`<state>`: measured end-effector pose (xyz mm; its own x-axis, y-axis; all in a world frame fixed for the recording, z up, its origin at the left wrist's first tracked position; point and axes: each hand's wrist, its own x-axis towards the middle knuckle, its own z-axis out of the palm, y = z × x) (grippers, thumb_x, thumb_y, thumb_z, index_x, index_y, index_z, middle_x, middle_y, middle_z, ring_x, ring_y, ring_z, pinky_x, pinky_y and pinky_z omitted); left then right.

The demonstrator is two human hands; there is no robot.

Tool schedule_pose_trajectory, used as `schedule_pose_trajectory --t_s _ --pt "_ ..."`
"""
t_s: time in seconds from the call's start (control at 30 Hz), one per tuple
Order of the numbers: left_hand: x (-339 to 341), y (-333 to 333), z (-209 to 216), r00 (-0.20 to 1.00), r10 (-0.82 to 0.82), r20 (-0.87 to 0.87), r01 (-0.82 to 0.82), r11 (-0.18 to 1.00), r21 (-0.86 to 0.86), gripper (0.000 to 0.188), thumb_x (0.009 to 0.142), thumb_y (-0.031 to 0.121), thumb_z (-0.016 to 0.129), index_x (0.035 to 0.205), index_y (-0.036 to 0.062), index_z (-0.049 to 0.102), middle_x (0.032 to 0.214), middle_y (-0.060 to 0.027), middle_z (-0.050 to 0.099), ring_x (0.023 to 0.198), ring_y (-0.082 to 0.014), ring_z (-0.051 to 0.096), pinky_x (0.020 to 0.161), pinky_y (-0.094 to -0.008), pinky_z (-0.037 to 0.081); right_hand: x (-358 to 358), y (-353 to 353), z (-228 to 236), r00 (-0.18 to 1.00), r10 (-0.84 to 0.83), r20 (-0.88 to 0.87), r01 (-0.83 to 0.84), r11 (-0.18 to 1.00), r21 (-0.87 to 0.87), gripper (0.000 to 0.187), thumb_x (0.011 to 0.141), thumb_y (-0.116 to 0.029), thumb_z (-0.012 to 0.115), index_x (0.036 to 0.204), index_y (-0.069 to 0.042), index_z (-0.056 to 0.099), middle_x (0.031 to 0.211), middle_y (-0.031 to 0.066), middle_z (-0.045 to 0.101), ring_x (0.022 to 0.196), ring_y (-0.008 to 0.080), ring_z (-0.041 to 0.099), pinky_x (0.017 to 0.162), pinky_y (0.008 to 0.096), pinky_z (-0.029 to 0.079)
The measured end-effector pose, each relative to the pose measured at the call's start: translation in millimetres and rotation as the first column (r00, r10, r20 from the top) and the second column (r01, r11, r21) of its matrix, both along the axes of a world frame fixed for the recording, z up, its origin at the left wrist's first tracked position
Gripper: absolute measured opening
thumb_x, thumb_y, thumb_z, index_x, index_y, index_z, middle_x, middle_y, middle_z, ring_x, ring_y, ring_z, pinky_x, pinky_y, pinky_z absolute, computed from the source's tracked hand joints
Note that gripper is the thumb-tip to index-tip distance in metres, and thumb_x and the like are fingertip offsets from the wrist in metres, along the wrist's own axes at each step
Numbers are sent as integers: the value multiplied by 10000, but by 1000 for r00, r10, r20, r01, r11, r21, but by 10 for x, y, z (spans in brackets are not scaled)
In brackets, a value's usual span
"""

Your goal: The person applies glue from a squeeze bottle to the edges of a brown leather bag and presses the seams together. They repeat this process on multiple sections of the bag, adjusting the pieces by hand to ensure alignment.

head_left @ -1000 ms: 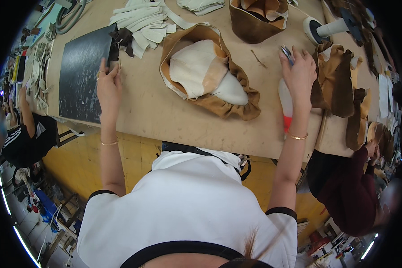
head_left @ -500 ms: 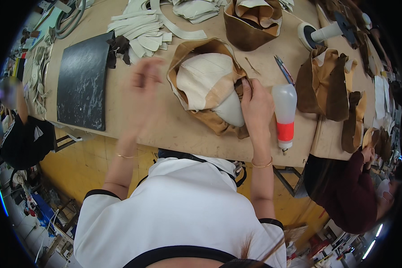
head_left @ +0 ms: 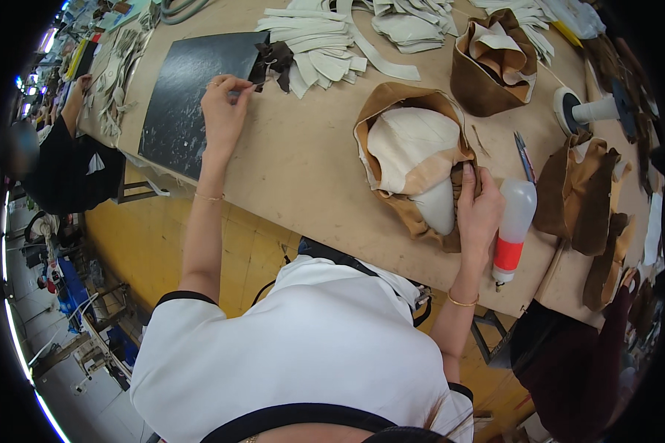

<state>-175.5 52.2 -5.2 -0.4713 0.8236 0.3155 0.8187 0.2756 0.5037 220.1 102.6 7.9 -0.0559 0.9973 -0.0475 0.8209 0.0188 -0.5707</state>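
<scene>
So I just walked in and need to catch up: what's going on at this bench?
A person in a white top is working at a wooden table covered with leather pieces. The right hand rests on a tan and cream boot upper, beside a squeeze bottle with a red band. The left hand reaches to the edge of a dark mat, fingertips pinched near small dark brown scraps; whether it holds anything is unclear. Pale cut strips lie beyond.

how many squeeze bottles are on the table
1: a white squeeze bottle with a red band lies by the right hand, beside the blue scissors. Others may be hidden under leather.
</scene>
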Motion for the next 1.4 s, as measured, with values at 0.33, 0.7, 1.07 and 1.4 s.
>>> schedule_pose_trajectory --t_s 0.33,0.7,1.07,1.4 --pt "-46 42 -120 968 -193 -163 177 978 -109 247 793 -69 476 927 -11 675 954 -153 652 873 -309 620 804 -380 480 -5 -11 -29 1000 14 -17 -13 998 61 296 940 -278 530 849 -2 588 718 207 591 661 406 556 591 441 420" --pt "146 -19 -43 972 61 -225 -75 996 -51 179 774 171 728 887 33 714 986 -101 679 917 -262 624 824 -358 468 -19 -16 -7 998 -5 -56 8 998 57 325 936 -313 536 877 0 600 700 212 584 654 410 554 587 439 419" --pt "38 -25 -236 985 -118 -123 130 987 96 326 841 68 594 1159 0 610 1184 -183 588 1000 -318 569 865 -399 432 -32 -26 -7 999 -17 -51 21 996 82 334 934 -321 538 876 0 611 688 212 584 644 403 563 584 431 421" --pt "33 -93 -74 895 335 -294 -291 939 185 415 884 312 610 1153 -3 610 1323 -232 476 1182 -370 491 978 -478 367 -26 -14 -31 997 -3 -79 12 994 108 305 925 -301 546 862 -9 610 710 210 601 663 405 573 593 433 435"
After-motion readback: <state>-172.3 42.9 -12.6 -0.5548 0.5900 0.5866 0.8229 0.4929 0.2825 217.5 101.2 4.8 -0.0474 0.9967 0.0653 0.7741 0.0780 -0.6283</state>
